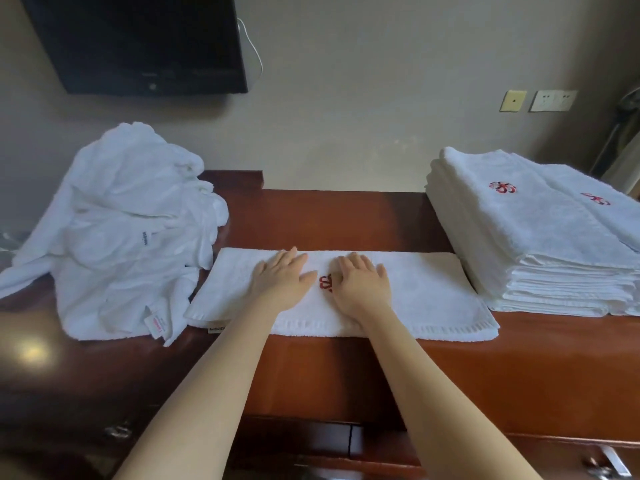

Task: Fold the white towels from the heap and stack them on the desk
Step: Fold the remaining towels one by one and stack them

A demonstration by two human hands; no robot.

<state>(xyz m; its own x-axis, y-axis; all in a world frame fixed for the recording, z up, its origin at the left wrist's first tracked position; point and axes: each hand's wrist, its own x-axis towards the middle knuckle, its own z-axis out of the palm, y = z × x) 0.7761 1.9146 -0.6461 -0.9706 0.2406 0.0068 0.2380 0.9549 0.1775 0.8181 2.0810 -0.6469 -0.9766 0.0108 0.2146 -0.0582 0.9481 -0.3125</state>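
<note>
A white towel (429, 296), folded into a long strip, lies across the middle of the brown desk (346, 368). A red embroidered mark shows at its centre. My left hand (282, 277) and my right hand (362, 280) both press flat on it with straight fingers, one on each side of the red mark. A heap of crumpled white towels (128, 233) sits on the left of the desk. A stack of folded white towels (540, 237) with red marks on top stands at the right.
A black TV (135, 39) hangs on the wall above the heap. Wall sockets (554, 100) sit at the upper right. Drawer fronts with metal handles (609, 462) run along the desk's front edge.
</note>
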